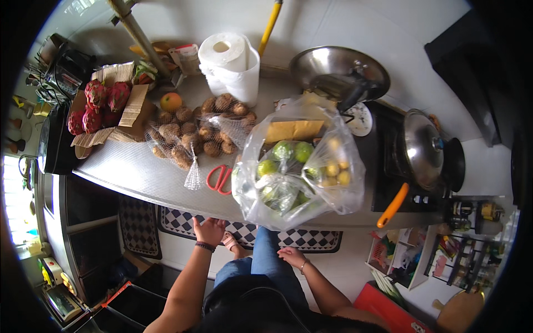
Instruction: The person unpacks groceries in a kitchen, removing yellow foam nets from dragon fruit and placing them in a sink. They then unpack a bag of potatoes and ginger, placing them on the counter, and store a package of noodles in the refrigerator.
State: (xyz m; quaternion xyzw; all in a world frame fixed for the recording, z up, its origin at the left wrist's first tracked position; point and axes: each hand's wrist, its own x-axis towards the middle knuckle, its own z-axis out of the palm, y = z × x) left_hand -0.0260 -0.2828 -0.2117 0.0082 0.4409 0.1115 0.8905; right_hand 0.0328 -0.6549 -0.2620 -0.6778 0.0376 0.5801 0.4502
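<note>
My left hand [209, 231] is just off the counter's front edge, palm up with fingers apart and nothing in it. Lower and to the right, my right hand [292, 256] hangs near my thigh, fingers loosely curled; whether they are fully closed is unclear. On the steel counter [137, 175] before me stands a large clear plastic bag [250, 187] with green fruits [283, 150] and small yellow fruits [332, 170]. Red-handled scissors [219, 179] lie at its left, partly covered by it. Mesh bags of brown taro-like tubers [170, 132] lie further left.
A cardboard box of dragon fruit [96, 94] and a red-yellow fruit [171, 101] are at left. Paper towel rolls [227, 54] stand behind. A steel wok [339, 62] is at back right. The lidded pan [422, 145] sits on the stove, its orange handle [393, 205] jutting past the edge.
</note>
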